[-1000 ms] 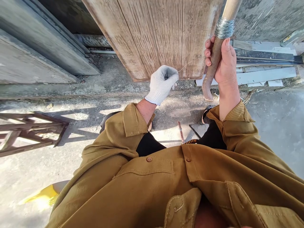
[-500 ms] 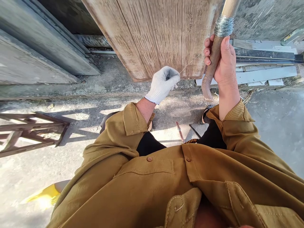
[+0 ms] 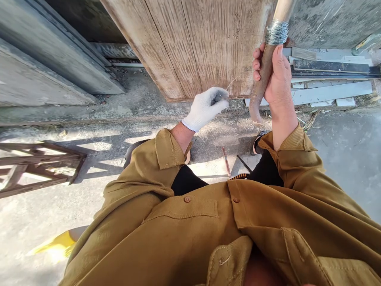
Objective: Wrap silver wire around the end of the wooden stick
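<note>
In a white knit glove, my left hand (image 3: 208,108) pinches the loose end of a thin wire (image 3: 231,83). My bare right hand (image 3: 278,81) is wrapped round a brown wooden handle (image 3: 263,75) with a curved lower end. Just above that hand, many turns of silvery wire (image 3: 277,33) are wound in a band about the handle. The handle slants up and out at the top edge, so its far end is not seen. Between the two hands, part of the thin wire is too faint to follow.
A weathered plank panel (image 3: 196,47) stands ahead of me. Stacked boards and strips (image 3: 333,93) lie at the right by the wall. A wooden frame (image 3: 41,163) is on the concrete at the left. Between my feet lie a reddish stick (image 3: 226,161) and a dark rod (image 3: 244,163).
The right hand and the handle have shifted slightly to the left. My left hand has moved slightly right and down, and its fingers have turned; less of the wire now shows.
</note>
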The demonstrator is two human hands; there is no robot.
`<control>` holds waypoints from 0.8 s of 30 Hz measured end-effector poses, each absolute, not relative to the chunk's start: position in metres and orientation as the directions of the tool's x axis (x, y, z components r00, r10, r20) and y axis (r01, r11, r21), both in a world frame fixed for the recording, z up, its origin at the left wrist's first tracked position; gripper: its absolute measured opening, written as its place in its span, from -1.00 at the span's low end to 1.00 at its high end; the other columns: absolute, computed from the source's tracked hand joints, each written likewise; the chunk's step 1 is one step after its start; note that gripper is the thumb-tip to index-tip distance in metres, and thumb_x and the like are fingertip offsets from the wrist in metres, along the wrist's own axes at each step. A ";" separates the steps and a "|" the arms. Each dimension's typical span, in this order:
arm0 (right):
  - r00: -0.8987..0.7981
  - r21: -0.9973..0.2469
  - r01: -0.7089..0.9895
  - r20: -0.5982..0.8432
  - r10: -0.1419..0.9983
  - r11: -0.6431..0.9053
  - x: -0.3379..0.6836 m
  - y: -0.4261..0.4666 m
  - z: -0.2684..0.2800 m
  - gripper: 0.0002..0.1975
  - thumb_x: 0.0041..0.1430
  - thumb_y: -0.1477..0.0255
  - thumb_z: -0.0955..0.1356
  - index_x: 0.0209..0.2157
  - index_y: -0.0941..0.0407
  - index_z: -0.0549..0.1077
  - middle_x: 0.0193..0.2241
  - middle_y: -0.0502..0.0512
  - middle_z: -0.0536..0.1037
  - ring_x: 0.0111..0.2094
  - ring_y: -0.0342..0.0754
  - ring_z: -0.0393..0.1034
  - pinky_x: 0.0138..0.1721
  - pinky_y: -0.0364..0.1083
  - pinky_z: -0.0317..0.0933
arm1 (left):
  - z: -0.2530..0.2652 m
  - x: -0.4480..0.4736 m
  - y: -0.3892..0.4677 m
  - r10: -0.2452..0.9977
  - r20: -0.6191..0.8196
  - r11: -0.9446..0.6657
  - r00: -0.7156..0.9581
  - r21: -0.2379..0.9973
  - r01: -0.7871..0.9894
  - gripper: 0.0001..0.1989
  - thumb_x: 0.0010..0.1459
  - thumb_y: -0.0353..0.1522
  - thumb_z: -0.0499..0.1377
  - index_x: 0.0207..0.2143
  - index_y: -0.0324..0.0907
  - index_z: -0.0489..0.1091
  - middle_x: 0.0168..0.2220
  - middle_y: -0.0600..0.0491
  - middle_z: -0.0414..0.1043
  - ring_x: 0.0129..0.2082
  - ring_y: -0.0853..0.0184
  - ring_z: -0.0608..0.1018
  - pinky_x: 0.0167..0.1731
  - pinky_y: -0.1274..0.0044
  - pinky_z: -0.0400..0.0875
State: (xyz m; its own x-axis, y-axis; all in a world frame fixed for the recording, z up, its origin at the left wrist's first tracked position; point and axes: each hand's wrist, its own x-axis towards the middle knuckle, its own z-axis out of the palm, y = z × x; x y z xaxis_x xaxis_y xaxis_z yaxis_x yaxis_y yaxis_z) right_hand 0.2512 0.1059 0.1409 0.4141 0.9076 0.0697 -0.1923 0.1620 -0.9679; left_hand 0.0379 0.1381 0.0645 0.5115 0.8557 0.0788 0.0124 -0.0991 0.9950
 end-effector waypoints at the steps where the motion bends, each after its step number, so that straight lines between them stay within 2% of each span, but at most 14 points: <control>1: 0.398 -0.968 -0.200 0.060 0.915 0.151 0.248 0.106 0.138 -0.51 -0.02 -0.32 0.45 -0.27 -0.27 0.53 -0.21 0.00 0.68 -0.08 0.20 0.42 -0.48 0.07 0.13 | 0.064 0.039 0.139 0.839 0.075 -0.064 0.538 0.997 -0.039 -0.67 0.16 -0.20 0.49 -0.08 -0.13 0.57 -0.35 0.11 0.61 -0.41 0.38 0.64 -0.27 0.49 0.65; 4: 0.293 -0.967 -0.248 -0.021 0.956 0.054 0.243 0.108 0.130 -0.47 -0.22 -0.31 0.52 -0.26 -0.35 0.52 -0.40 0.01 0.60 -0.11 0.28 0.45 -0.52 0.09 0.13 | 0.065 0.040 0.142 0.785 0.051 0.064 0.617 0.985 -0.162 -0.50 0.21 0.02 0.46 -0.07 -0.17 0.55 -0.35 0.04 0.62 -0.43 0.35 0.67 -0.29 0.47 0.67; 7: 0.259 -0.964 -0.266 -0.079 0.963 -0.007 0.249 0.109 0.128 -0.43 -0.33 -0.31 0.53 -0.24 -0.43 0.51 -0.50 0.02 0.54 -0.12 0.36 0.48 -0.56 0.10 0.09 | 0.066 0.038 0.145 0.769 -0.010 0.148 0.639 0.975 -0.163 -0.49 0.28 0.09 0.39 -0.12 -0.18 0.55 -0.36 -0.02 0.65 -0.42 0.31 0.70 -0.31 0.46 0.69; 10: 0.329 -0.965 -0.258 -0.043 0.943 0.046 0.257 0.106 0.132 -0.48 -0.24 -0.32 0.51 -0.24 -0.43 0.53 -0.44 0.03 0.59 -0.10 0.35 0.49 -0.56 0.11 0.08 | 0.066 0.034 0.147 0.768 -0.039 0.207 0.640 0.960 -0.189 -0.63 0.32 -0.05 0.35 -0.20 -0.19 0.57 -0.36 -0.04 0.65 -0.43 0.29 0.71 -0.33 0.43 0.70; 12: 0.377 -0.965 -0.244 -0.008 0.926 0.091 0.260 0.105 0.135 -0.50 -0.19 -0.33 0.49 -0.25 -0.39 0.54 -0.37 0.03 0.63 -0.08 0.32 0.49 -0.55 0.11 0.09 | 0.065 0.033 0.146 0.774 -0.044 0.190 0.631 0.968 -0.165 -0.76 0.30 -0.19 0.35 -0.23 -0.21 0.57 -0.38 -0.03 0.64 -0.45 0.30 0.70 -0.34 0.43 0.70; 15: 0.386 -0.970 -0.238 -0.047 0.921 0.050 0.262 0.104 0.138 -0.45 -0.26 -0.35 0.49 -0.21 -0.45 0.54 -0.36 0.00 0.64 -0.08 0.35 0.50 -0.57 0.10 0.06 | 0.065 0.035 0.143 0.795 -0.020 0.111 0.606 0.987 -0.113 -0.91 0.22 -0.39 0.34 -0.23 -0.22 0.57 -0.41 0.01 0.62 -0.47 0.34 0.68 -0.35 0.46 0.68; 19: 0.324 -0.961 -0.272 -0.133 0.936 -0.043 0.263 0.106 0.138 -0.37 -0.37 -0.36 0.49 -0.14 -0.63 0.53 -0.44 0.02 0.60 -0.09 0.47 0.52 -0.63 0.11 -0.03 | 0.071 0.037 0.137 0.815 0.008 0.020 0.580 0.999 -0.042 -0.90 0.15 -0.50 0.28 -0.25 -0.22 0.56 -0.42 0.04 0.61 -0.48 0.38 0.66 -0.31 0.48 0.69; 24: 0.357 -0.969 -0.247 -0.116 0.927 -0.026 0.265 0.106 0.140 -0.39 -0.35 -0.34 0.48 -0.12 -0.68 0.53 -0.42 0.03 0.60 -0.11 0.49 0.52 -0.66 0.12 -0.08 | 0.080 0.035 0.134 0.808 -0.033 0.023 0.588 0.999 0.023 -0.87 0.13 -0.52 0.27 -0.25 -0.22 0.57 -0.40 0.03 0.63 -0.44 0.36 0.68 -0.30 0.46 0.73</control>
State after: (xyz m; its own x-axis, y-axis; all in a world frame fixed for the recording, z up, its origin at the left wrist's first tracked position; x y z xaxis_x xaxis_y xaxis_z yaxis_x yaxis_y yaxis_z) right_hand 0.2646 0.1065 0.1401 0.3573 0.9268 -0.1155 -0.2470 -0.0255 -0.9687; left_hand 0.0352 0.1344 0.0805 0.5878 0.8084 -0.0325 0.0234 0.0232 0.9995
